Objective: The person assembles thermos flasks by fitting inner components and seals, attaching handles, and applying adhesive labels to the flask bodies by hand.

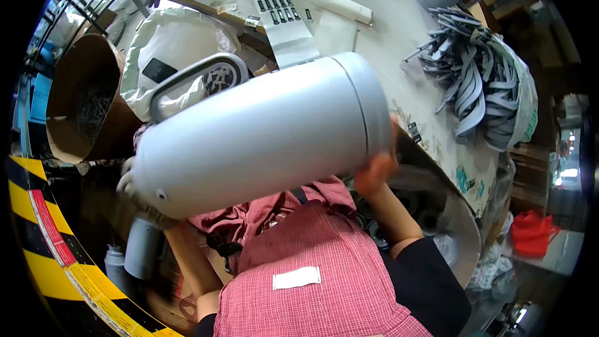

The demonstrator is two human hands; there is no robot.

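Pale grey cylindrical jug (256, 134), looped handle (181, 79), held tilted nearly sideways

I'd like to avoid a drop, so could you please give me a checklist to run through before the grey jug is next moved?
1. Left hand on the grey jug's left end: ok.
2. Right hand on the other end: ok.
3. Firmness of both grips: cannot tell; the hands are blurred.
4. Jug upright: not ok; it is tilted well over.
5. Jug empty inside: cannot tell; its inside is hidden.
6. Paper roll apart from the jug: ok; it lies beyond it on the table.
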